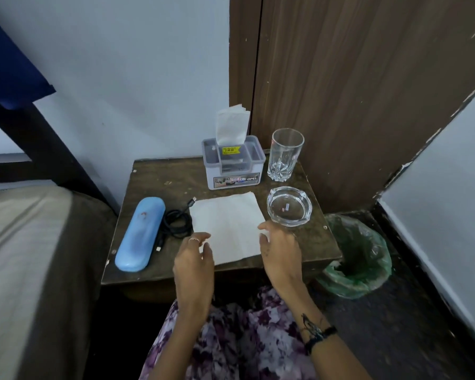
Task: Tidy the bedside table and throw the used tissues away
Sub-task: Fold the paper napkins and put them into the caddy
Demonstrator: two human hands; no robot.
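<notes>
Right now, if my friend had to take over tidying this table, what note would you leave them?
Left hand: open, fingertips at the near left edge of the flat tissue, holding nothing.
Right hand: open, fingers at the tissue's right edge, beside the glass ashtray.
On the bedside table: blue glasses case and coiled black cable at left, tissue box and empty drinking glass at the back.
Bin with a green liner stands on the floor to the right.
Done: nothing visibly binned that I can tell.
Left: pick up the spread tissue, drop it in the bin, then straighten the rest.
</notes>
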